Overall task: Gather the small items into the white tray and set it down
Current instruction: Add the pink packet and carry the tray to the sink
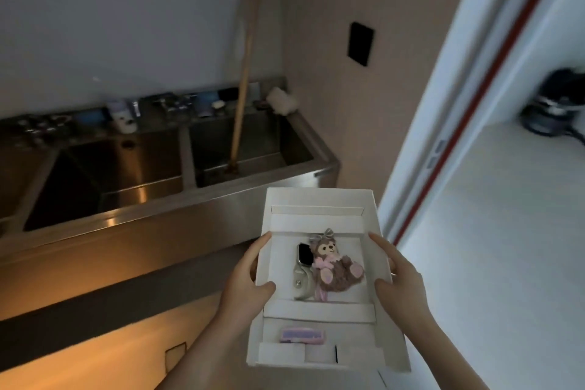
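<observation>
**Loaded tray being carried two-handed, not yet set down**

The white tray is hanging in the air at lower centre of the frame, resting on nothing. It is just in front of the steel sink, which is running across the left half.

The left hand is gripping the tray's left wall and the right hand the right wall, opposite each other at mid-length. On each side the fingers are clamped on the tray, with the thumb lying over the rim and the forefinger stretching along the wall. The remaining ones are hidden underneath.

Judgement: the matched grip is serving to hold the tray level, so the loose contents are not sliding.

A smartwatch and a plush bear are lying side by side, touching, in the middle compartment. A flat pink-and-lilac item is sitting in the near compartment and is too blurred to identify.

Judgement: gathering is looking complete and only the setting-down is pending. No worktop is showing. A wooden handle is standing in the right-hand sink basin, so that is a poor landing place. The main risk is the tray tipping while it is being lowered.
</observation>
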Action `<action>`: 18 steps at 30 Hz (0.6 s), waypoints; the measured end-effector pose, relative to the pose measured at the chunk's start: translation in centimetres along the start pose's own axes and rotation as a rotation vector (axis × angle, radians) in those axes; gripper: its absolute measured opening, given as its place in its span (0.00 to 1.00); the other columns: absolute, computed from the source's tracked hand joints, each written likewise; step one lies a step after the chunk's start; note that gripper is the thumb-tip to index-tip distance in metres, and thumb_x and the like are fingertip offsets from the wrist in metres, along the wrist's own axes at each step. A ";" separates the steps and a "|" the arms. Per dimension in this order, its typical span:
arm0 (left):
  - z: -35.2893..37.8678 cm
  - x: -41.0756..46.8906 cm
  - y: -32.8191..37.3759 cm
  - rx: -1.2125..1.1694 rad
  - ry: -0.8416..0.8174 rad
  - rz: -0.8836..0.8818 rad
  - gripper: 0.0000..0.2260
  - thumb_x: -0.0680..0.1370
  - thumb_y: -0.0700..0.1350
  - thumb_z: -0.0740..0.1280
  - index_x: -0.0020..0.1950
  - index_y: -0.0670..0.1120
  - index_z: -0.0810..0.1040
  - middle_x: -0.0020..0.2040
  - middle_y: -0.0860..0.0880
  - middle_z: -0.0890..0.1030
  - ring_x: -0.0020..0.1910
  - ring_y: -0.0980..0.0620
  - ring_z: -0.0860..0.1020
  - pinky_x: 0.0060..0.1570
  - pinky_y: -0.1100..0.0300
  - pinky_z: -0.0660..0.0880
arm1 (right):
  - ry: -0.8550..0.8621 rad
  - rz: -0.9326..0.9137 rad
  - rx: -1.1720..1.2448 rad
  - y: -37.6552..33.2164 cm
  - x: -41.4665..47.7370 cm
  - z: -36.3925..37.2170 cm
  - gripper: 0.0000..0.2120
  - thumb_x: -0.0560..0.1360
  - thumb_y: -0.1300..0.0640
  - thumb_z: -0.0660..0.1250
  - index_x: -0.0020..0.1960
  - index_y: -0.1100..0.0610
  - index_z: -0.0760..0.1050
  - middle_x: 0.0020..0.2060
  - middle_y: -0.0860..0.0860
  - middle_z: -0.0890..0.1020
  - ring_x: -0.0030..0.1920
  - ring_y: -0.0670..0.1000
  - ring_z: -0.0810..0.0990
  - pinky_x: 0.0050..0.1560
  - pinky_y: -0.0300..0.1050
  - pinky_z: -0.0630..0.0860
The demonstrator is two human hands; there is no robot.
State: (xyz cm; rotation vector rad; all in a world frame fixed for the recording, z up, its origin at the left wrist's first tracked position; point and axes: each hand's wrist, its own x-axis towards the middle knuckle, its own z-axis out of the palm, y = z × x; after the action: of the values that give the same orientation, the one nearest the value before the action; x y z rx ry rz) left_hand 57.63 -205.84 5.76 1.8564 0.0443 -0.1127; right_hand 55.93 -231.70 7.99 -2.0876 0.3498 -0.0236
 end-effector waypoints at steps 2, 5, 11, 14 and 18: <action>-1.1 1.6 -0.4 -0.009 0.075 -0.028 0.39 0.69 0.28 0.66 0.67 0.67 0.68 0.65 0.72 0.67 0.67 0.65 0.65 0.49 0.74 0.71 | -0.069 -0.059 -0.020 -1.0 3.1 1.8 0.42 0.64 0.73 0.56 0.65 0.33 0.68 0.44 0.39 0.80 0.33 0.40 0.77 0.28 0.30 0.67; -2.9 4.7 -0.8 -0.039 0.149 -0.054 0.38 0.69 0.28 0.66 0.67 0.66 0.69 0.63 0.73 0.68 0.65 0.65 0.68 0.52 0.67 0.74 | -0.145 -0.143 -0.023 -2.5 7.9 4.6 0.42 0.63 0.73 0.57 0.66 0.35 0.69 0.56 0.34 0.77 0.46 0.36 0.78 0.42 0.33 0.74; -6.9 12.9 -0.9 -0.111 0.218 -0.049 0.37 0.69 0.25 0.66 0.68 0.61 0.69 0.60 0.68 0.71 0.54 0.70 0.74 0.42 0.68 0.77 | -0.203 -0.237 -0.020 -7.2 16.8 10.0 0.31 0.67 0.60 0.61 0.66 0.36 0.68 0.54 0.33 0.77 0.52 0.44 0.77 0.56 0.48 0.77; -8.9 17.3 -0.5 -0.132 0.248 -0.050 0.37 0.69 0.25 0.66 0.68 0.60 0.68 0.58 0.67 0.72 0.52 0.71 0.75 0.41 0.69 0.77 | -0.216 -0.277 0.000 -10.1 21.1 11.8 0.31 0.68 0.64 0.62 0.66 0.40 0.69 0.52 0.32 0.76 0.52 0.42 0.77 0.52 0.38 0.75; -11.0 22.3 0.3 -0.141 0.271 -0.035 0.36 0.70 0.26 0.68 0.67 0.60 0.68 0.60 0.66 0.70 0.54 0.67 0.75 0.43 0.68 0.77 | -0.238 -0.301 0.027 -13.2 26.1 13.5 0.32 0.70 0.70 0.62 0.67 0.42 0.69 0.53 0.30 0.73 0.56 0.42 0.75 0.59 0.42 0.72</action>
State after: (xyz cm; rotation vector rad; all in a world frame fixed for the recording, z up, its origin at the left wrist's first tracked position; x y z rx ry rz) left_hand 80.42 -196.03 6.94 1.7198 0.2660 0.1160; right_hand 86.21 -220.81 8.89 -2.0717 -0.1088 0.0401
